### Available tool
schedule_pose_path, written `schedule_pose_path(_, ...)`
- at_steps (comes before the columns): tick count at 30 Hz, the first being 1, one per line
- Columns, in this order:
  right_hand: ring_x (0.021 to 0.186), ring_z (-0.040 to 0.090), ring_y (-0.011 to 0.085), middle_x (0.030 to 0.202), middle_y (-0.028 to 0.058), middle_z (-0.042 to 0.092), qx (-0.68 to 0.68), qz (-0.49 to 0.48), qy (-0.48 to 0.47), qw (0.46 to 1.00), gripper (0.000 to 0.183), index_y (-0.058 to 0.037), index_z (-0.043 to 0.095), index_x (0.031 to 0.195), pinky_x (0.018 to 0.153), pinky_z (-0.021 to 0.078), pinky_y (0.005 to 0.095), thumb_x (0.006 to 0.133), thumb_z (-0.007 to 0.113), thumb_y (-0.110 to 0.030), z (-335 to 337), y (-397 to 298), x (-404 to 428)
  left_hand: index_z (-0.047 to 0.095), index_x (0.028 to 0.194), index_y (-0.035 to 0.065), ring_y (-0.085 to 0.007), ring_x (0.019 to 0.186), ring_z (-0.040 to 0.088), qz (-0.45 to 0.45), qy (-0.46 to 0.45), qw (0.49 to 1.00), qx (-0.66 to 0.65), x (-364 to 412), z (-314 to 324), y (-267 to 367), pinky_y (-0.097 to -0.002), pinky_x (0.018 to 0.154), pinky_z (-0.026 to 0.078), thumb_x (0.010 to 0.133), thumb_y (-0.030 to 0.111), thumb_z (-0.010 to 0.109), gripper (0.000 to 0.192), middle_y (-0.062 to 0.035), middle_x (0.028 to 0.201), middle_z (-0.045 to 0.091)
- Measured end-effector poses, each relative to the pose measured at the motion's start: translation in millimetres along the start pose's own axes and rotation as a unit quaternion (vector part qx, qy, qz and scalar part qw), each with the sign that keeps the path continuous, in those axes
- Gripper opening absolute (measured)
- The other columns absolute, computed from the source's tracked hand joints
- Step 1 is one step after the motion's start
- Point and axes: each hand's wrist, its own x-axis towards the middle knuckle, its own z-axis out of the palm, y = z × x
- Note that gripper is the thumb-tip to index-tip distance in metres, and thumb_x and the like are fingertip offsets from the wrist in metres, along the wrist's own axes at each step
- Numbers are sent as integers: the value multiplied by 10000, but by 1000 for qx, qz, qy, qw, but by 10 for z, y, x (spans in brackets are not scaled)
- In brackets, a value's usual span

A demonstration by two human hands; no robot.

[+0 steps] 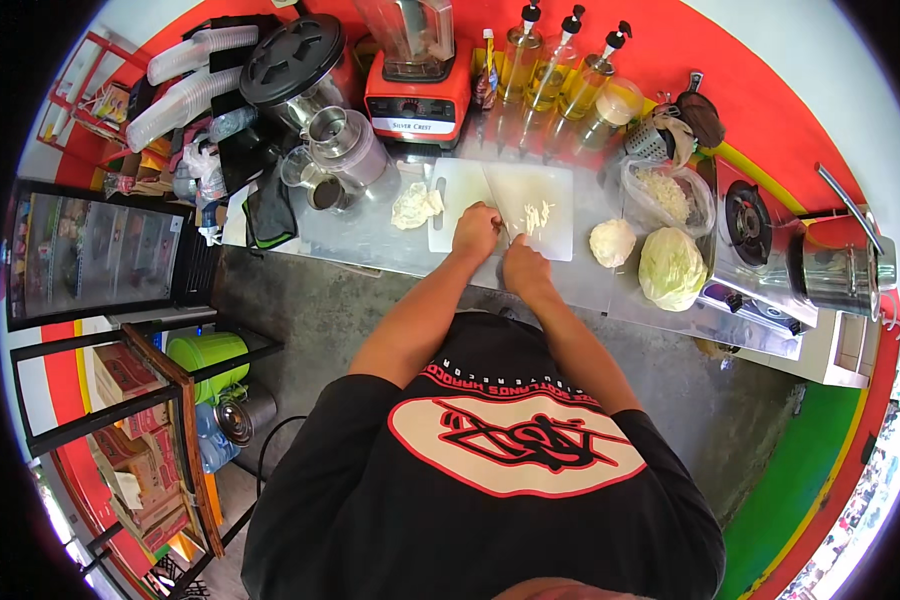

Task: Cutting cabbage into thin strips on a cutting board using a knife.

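A white cutting board [457, 187] lies on the metal counter. My right hand [526, 268] grips a knife [494, 187] whose thin blade points away from me across the board. My left hand [477, 231] is curled beside the blade; whatever lies under its fingers is hidden. Thin pale shreds [538, 216] lie on the board right of the blade. Left of the board are crumpled pale cabbage leaves [416, 206]. At the right sit a smaller pale cabbage piece [613, 242], a larger green-white cabbage head [673, 268] and an open plastic bag [630, 184] holding shredded cabbage [664, 195].
Behind the board stand a red blender [418, 97] and pump bottles of yellowish liquid [551, 75]. Metal containers [337, 139] and a glass cup [326, 193] are at the left. A gas stove [748, 217] with a metal pot [840, 270] is at the right.
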Motion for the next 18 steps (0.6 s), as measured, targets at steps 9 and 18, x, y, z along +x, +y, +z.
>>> schedule_pose_path(9, 1097, 680, 399, 1147, 260, 693, -8, 11, -7, 1000, 408, 39, 456, 1262, 930, 529, 480, 1035, 487, -298, -52, -83, 14, 743, 855, 64, -360, 928, 681, -32, -11, 999, 24, 68, -15, -18, -433, 820, 551, 705, 27, 755, 155, -180, 988, 674)
schedule_pose_path(18, 1077, 706, 348, 1082, 203, 733, -36, 11, -15, 999, 308, 9, 479, 1243, 944, 535, 430, 984, 491, -158, -110, -93, 23, 688, 874, 22, -356, 889, 672, -30, -5, 999, 38, -10, -43, -41, -436, 808, 540, 698, 80, 824, 230, -186, 938, 670)
